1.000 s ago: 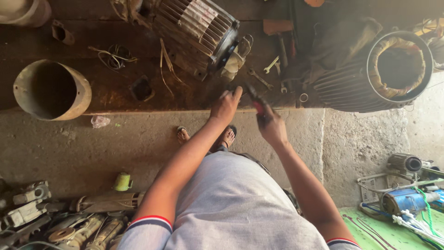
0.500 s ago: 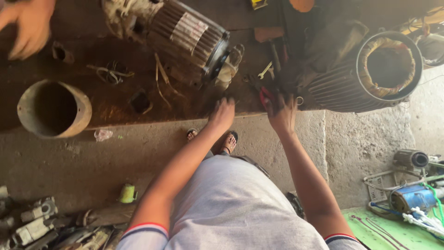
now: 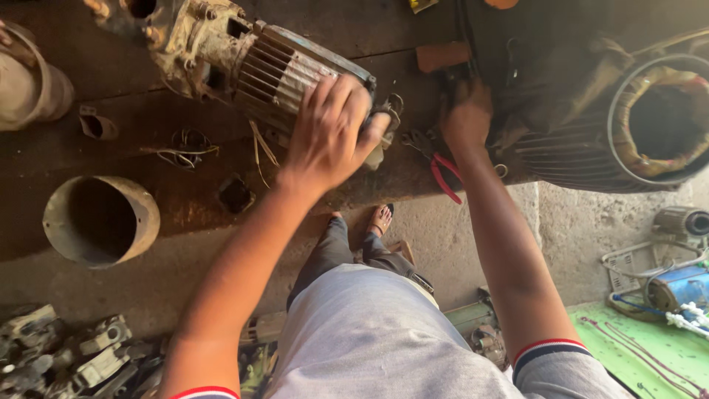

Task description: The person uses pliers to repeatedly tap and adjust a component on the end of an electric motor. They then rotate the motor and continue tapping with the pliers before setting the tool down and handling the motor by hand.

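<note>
I see the ribbed grey motor (image 3: 244, 66) lying on its side on the dark wooden bench (image 3: 185, 148), and my left hand (image 3: 329, 133) spreads open-fingered over its near end, palm pressed on the casing. My right hand (image 3: 467, 114) is curled around something dark on the bench (I cannot tell what). Red-handled pliers (image 3: 442, 168) lie just beside it; the big wound stator (image 3: 628, 125) sits to the right.

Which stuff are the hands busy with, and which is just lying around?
Busy with:
left hand flat on the ribbed grey motor
right hand reaching among dark parts on the wooden bench

Lying around:
red-handled pliers
metal tube
wire scraps
big wound motor shell
blue motor
</note>
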